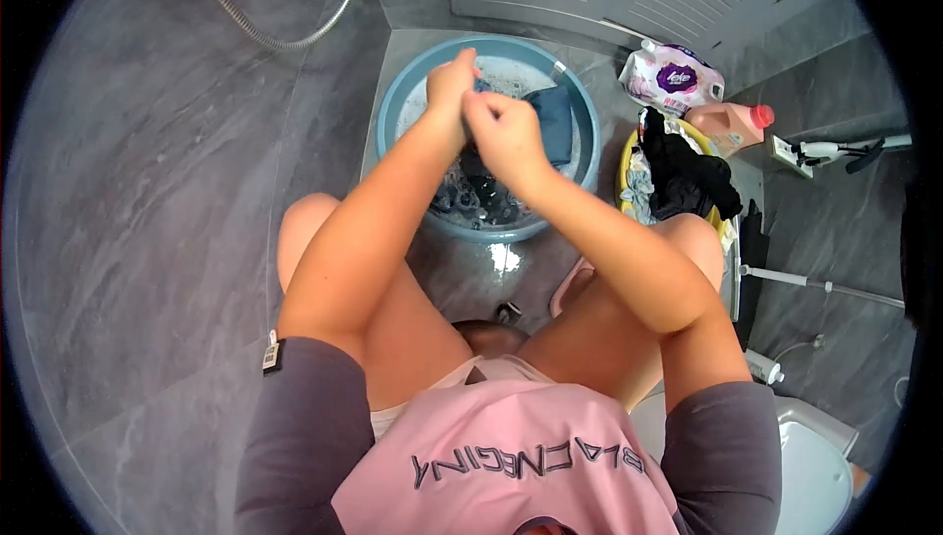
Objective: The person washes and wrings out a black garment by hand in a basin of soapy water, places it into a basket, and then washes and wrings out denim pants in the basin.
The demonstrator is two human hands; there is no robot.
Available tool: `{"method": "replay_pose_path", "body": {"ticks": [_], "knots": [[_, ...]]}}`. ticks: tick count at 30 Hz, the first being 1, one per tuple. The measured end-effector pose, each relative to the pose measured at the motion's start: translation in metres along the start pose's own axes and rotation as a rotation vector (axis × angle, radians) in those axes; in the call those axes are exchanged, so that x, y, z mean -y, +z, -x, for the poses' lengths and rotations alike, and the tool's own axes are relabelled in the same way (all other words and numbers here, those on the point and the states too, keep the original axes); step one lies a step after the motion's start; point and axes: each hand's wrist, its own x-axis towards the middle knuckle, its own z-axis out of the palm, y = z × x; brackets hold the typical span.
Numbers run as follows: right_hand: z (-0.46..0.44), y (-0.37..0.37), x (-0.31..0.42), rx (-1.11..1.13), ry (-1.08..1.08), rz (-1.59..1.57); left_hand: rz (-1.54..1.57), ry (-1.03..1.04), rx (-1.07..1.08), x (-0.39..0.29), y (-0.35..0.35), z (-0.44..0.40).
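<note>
A round blue basin (390, 111) of sudsy water stands on the floor between my knees. Above it my left hand (452, 85) and my right hand (507, 138) are held close together, both with curled fingers. A small bit of dark blue cloth (481, 86) shows between them; most of it is hidden by my hands. In the basin, a folded blue cloth (552, 124) rests at the right side, partly out of the foam. Dark wet fabric (473, 199) lies in the water at the near side, below my hands.
Right of the basin, a yellow tub (625, 173) holds black and pale clothes (683, 176). Behind it are a pink bottle with a red cap (729, 126) and a white-and-purple package (673, 78). A shower hose (280, 42) hangs at upper left. A toilet (815, 471) stands lower right.
</note>
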Motion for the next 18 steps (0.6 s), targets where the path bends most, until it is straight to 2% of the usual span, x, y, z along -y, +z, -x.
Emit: {"method": "replay_pose_path", "body": {"ticks": [2, 4, 8, 10, 11, 12, 14, 16, 18], "knots": [[-0.022, -0.014, -0.014, 0.038, 0.006, 0.085, 0.372, -0.043, 0.054, 0.018, 0.01, 0.011], [-0.047, -0.031, -0.028, -0.117, 0.047, 0.082, 0.274, -0.13, 0.191, 0.019, 0.03, 0.037], [-0.059, -0.032, -0.062, -0.209, 0.168, 0.003, 0.029, -0.047, 0.144, 0.032, 0.034, 0.021], [-0.037, -0.016, -0.034, -0.144, -0.028, 0.193, 0.139, 0.074, 0.027, 0.032, 0.016, -0.002], [-0.022, -0.007, -0.014, -0.074, -0.031, 0.153, 0.289, -0.094, 0.066, 0.01, 0.008, 0.006], [-0.012, 0.002, -0.005, -0.103, -0.019, 0.036, 0.139, 0.015, 0.042, 0.009, -0.001, -0.015], [-0.005, 0.002, 0.0, -0.061, -0.011, 0.051, 0.193, -0.015, 0.013, 0.009, 0.001, -0.011], [-0.027, -0.01, -0.026, -0.065, -0.06, 0.194, 0.545, -0.113, 0.099, 0.034, 0.015, -0.001], [-0.05, -0.027, -0.047, -0.109, 0.06, 0.181, 0.342, -0.124, 0.125, 0.041, 0.031, 0.024]]}}
